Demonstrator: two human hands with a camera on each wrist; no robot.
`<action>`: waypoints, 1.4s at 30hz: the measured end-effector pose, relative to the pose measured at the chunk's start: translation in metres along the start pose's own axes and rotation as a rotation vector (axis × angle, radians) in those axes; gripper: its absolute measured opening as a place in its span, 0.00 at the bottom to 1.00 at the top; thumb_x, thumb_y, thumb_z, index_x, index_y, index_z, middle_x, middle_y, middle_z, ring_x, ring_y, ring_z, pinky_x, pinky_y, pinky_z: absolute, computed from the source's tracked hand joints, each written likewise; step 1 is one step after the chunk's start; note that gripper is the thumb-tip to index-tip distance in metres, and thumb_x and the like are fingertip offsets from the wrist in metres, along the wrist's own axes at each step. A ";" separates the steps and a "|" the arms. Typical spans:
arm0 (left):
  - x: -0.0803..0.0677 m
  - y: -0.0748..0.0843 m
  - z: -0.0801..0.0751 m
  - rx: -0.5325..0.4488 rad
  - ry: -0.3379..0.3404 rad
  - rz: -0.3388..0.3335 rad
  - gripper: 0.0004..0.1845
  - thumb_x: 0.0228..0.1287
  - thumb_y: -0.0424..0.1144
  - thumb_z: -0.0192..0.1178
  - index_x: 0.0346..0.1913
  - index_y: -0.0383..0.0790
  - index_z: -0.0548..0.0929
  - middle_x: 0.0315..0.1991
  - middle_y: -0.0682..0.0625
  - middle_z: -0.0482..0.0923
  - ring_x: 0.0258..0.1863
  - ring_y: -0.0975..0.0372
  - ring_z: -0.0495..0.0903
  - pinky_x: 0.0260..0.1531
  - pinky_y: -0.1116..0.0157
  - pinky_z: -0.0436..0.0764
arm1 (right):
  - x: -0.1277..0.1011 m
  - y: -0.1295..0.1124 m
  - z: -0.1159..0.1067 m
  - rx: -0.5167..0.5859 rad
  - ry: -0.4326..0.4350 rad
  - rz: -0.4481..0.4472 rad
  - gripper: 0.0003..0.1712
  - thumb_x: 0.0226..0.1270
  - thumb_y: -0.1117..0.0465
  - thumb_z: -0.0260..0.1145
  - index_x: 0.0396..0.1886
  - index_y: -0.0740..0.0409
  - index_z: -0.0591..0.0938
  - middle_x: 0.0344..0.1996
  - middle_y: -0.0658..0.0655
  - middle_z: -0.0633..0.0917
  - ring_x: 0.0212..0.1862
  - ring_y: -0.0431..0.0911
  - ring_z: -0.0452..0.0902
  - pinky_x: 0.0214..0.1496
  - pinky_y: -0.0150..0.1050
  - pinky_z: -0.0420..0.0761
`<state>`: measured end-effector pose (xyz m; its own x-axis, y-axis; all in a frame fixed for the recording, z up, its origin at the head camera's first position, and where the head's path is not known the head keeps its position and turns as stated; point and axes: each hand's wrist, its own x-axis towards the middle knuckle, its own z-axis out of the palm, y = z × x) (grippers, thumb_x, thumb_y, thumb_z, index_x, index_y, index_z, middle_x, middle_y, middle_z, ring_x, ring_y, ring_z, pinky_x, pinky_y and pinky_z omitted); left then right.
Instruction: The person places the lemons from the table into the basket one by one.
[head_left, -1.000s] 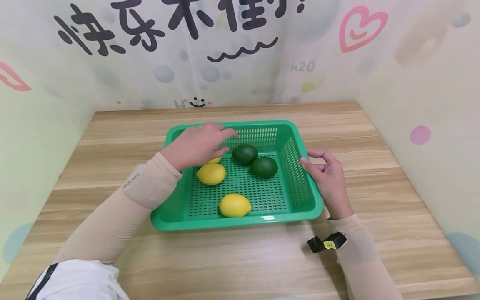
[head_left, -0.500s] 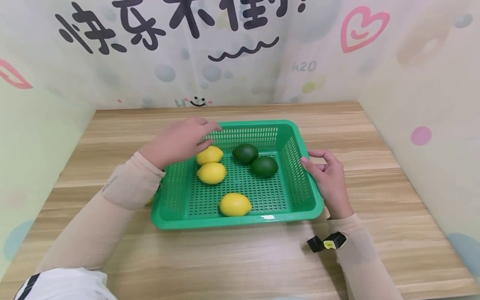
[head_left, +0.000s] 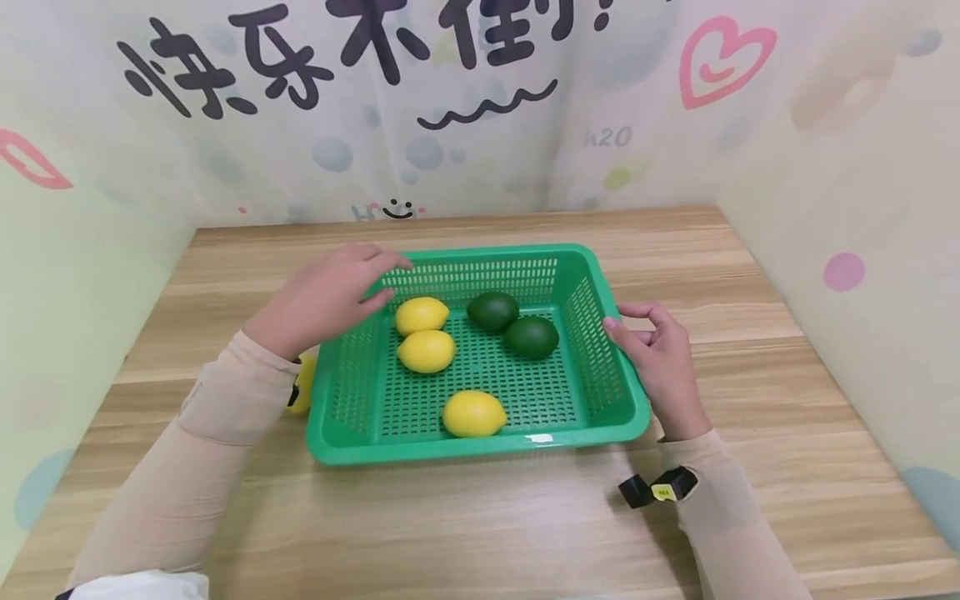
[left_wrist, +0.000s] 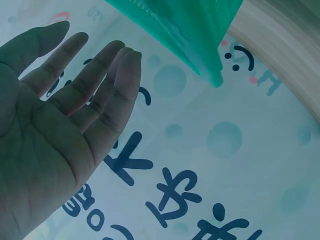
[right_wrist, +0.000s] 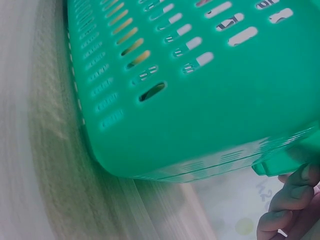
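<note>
Head view: left hand (head_left: 322, 298) spread beside basket (head_left: 600, 275); right hand (head_left: 656, 362) apparently touches its rim.

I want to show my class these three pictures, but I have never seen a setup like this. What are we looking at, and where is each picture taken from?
A person works with two bare hands, wearing three cameras. The wide picture comes from the head; the other two from the wrists. On the wooden table stands a green basket holding three lemons and two dark green fruits. Another yellow fruit peeks out beside the basket. The left hand hovers open over the basket's far left corner, holding nothing. The right hand rests against the basket's right rim, fingers loosely curled.
</note>
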<state>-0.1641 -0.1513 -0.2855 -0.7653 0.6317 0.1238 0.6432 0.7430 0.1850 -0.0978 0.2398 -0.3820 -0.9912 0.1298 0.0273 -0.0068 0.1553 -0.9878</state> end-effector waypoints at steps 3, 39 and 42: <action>-0.004 -0.001 0.001 -0.008 0.013 -0.011 0.20 0.72 0.31 0.62 0.64 0.36 0.80 0.61 0.38 0.80 0.60 0.44 0.78 0.55 0.46 0.81 | -0.001 0.000 -0.001 0.010 -0.001 0.000 0.27 0.74 0.53 0.68 0.61 0.65 0.74 0.30 0.55 0.91 0.29 0.49 0.90 0.29 0.43 0.88; -0.076 -0.036 0.015 -0.136 -0.002 -0.342 0.36 0.74 0.36 0.62 0.77 0.27 0.59 0.64 0.29 0.74 0.62 0.36 0.74 0.58 0.38 0.76 | -0.003 -0.001 -0.001 0.040 -0.003 0.026 0.27 0.73 0.53 0.70 0.61 0.64 0.74 0.29 0.56 0.91 0.29 0.50 0.90 0.29 0.43 0.88; -0.085 -0.039 0.019 -0.131 -0.014 -0.355 0.35 0.73 0.38 0.64 0.75 0.26 0.63 0.65 0.29 0.73 0.64 0.35 0.71 0.60 0.36 0.74 | -0.002 -0.002 -0.001 0.034 -0.003 0.028 0.27 0.73 0.52 0.70 0.62 0.64 0.74 0.29 0.56 0.91 0.29 0.50 0.90 0.29 0.43 0.88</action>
<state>-0.1237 -0.2298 -0.3219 -0.9391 0.3433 0.0165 0.3285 0.8823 0.3372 -0.0956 0.2398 -0.3800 -0.9914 0.1305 -0.0010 0.0166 0.1181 -0.9929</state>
